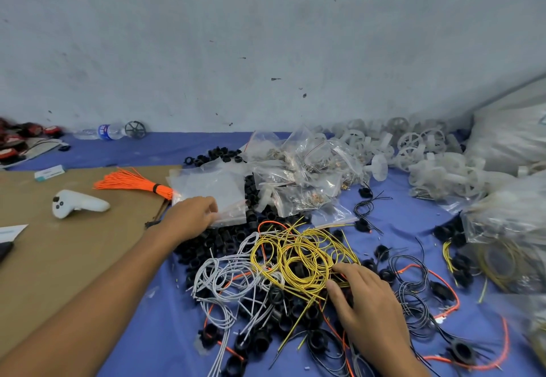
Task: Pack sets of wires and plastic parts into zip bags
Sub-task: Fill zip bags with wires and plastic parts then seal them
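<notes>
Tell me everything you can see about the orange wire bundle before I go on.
The orange wire bundle is a sheaf of thin, straight orange wires cinched by a black tie near its right end. Left of the tie the strands fan out loosely. It lies flat on the brown cardboard, its bound end reaching the stack of clear zip bags.

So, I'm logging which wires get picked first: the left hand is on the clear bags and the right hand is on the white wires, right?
Not quite. The head view shows the right hand on the yellow wires, not the white wires beside them. The left hand is on the clear bags, as you said.
</notes>
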The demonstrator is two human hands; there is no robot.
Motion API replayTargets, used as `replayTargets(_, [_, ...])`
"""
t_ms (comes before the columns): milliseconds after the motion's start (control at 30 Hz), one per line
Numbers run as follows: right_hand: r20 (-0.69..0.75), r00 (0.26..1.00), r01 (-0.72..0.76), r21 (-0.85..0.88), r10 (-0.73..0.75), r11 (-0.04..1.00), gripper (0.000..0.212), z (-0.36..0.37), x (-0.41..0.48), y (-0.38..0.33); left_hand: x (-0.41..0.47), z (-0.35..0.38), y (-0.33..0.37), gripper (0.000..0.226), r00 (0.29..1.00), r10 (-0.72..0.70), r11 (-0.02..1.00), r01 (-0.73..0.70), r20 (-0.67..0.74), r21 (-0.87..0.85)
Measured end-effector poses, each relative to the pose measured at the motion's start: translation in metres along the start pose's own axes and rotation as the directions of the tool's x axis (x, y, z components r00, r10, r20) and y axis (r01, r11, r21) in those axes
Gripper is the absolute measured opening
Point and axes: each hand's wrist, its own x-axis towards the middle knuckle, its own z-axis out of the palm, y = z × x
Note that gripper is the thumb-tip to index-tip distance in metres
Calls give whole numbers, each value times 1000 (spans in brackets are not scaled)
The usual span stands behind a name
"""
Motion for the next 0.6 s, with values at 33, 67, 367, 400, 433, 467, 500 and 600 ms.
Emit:
replayTargets(33, [0, 1000, -1, 4, 1, 1000, 42, 0, 0, 0, 0, -1, -2, 25, 999, 10, 1000, -10, 37, -18])
replayTargets(67, [2, 1000, -5, 8, 5, 1000, 41, 0, 0, 0, -1, -2, -4, 33, 997, 12, 999, -8, 82, -47])
replayTargets(367, [12, 1000, -20, 32, 20, 999, 29, -1, -1, 2, -11, 6, 11, 8, 991, 132, 979, -133, 17, 154])
replayTargets(400, [13, 1000, -21, 36, 20, 999, 28, -1, 0, 2, -11, 6, 11, 9, 990, 140, 978, -135, -20, 156])
replayTargets(433, [15, 1000, -21, 42, 21, 999, 27, -2, 0, 2, -12, 5, 12, 14, 990, 138, 980, -131, -37, 150])
replayTargets(467, [16, 1000, -22, 47, 21, 999, 26, -2, 0, 1, -12, 3, 12, 18, 990, 132, 983, -125, -43, 134])
replayTargets(500, [13, 1000, -22, 52, 22, 998, 26, -3, 0, 1, -12, 1, 13, 20, 992, 120, 987, -114, -45, 117])
replayTargets(600, [21, 999, -33, 78, 31, 996, 26, -6, 1, 0, -17, -9, 18, 14, 996, 64, 998, -63, -67, 16])
